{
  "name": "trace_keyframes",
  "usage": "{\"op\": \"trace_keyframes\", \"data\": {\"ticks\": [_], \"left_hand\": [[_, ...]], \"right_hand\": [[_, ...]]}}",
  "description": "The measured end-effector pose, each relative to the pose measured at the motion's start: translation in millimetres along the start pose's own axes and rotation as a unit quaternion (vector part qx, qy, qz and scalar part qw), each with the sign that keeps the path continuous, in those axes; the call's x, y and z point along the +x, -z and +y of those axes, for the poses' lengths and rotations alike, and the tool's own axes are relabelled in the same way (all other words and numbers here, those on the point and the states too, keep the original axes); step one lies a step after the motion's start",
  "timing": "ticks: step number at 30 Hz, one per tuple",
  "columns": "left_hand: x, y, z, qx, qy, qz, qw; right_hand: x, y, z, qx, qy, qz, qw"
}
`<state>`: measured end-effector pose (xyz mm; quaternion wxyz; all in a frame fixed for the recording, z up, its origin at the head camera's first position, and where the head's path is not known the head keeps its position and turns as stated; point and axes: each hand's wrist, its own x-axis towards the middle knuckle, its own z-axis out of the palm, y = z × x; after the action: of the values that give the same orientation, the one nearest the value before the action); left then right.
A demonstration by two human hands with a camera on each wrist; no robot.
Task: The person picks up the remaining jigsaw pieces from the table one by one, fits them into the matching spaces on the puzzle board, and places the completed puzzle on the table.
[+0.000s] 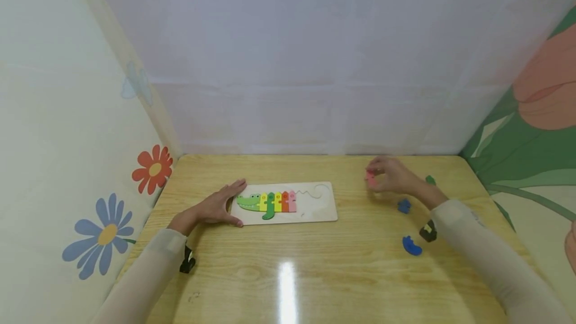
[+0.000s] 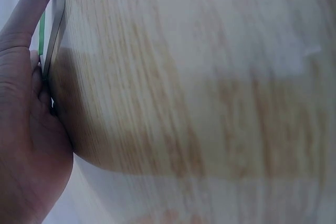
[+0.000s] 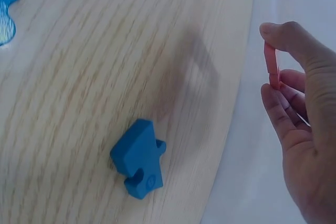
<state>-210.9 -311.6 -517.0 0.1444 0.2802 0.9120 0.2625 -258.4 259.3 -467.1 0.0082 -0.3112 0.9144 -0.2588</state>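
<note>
My left hand [image 1: 220, 206] spreads its thumb and fingers around the left end of a pale wooden puzzle board [image 1: 315, 209], touching its edges. On the board lies a crocodile made of puzzle pieces, from a green head [image 1: 249, 203] through yellow, green, orange and red to a light pink piece [image 1: 292, 201]. To the right of it, outline lines show on the bare wood. Above the table, my right hand [image 1: 392, 176] pinches a pinkish-red puzzle piece [image 3: 271, 64] between thumb and fingertips, apart from the board.
Below the right forearm lie a blue puzzle piece [image 1: 404, 206] and a curved blue piece [image 1: 411, 246]. A green piece [image 1: 430, 180] sits beyond the right wrist, partly covered by it. The wooden table [image 1: 243, 274] meets a white cloth wall [image 1: 270, 119] at its back edge.
</note>
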Motion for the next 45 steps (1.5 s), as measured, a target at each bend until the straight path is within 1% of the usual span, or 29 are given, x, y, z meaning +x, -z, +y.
{"op": "trace_keyframes", "data": {"ticks": [4,8,15,25,32,37,45], "left_hand": [[0.2,-0.9,-0.9,0.001,-0.001,0.000,1.0000],[0.6,-1.1,-1.2,0.005,-0.001,0.000,1.0000],[1.6,0.2,-0.5,0.005,-0.003,0.000,1.0000],[1.0,1.2,1.7,0.002,-0.004,-0.002,1.0000],[1.1,2.1,2.6,0.003,-0.013,0.003,0.9999],[1.3,2.7,2.0,0.005,-0.007,-0.003,1.0000],[0.6,2.8,2.6,-0.001,-0.001,-0.007,1.0000]], "right_hand": [[0.5,-3.3,-3.6,-0.005,0.006,-0.004,1.0000],[1.6,-7.0,-6.4,-0.002,0.001,-0.008,1.0000],[4.5,-11.1,-14.3,0.010,0.014,-0.006,0.9998],[9.2,-18.6,-22.7,0.014,0.005,-0.018,0.9997],[9.8,-24.8,-28.6,0.029,0.027,-0.006,0.9992],[11.6,-29.8,-31.5,0.028,0.038,-0.003,0.9989],[18.1,-37.4,-41.2,0.016,0.069,0.002,0.9975]]}}
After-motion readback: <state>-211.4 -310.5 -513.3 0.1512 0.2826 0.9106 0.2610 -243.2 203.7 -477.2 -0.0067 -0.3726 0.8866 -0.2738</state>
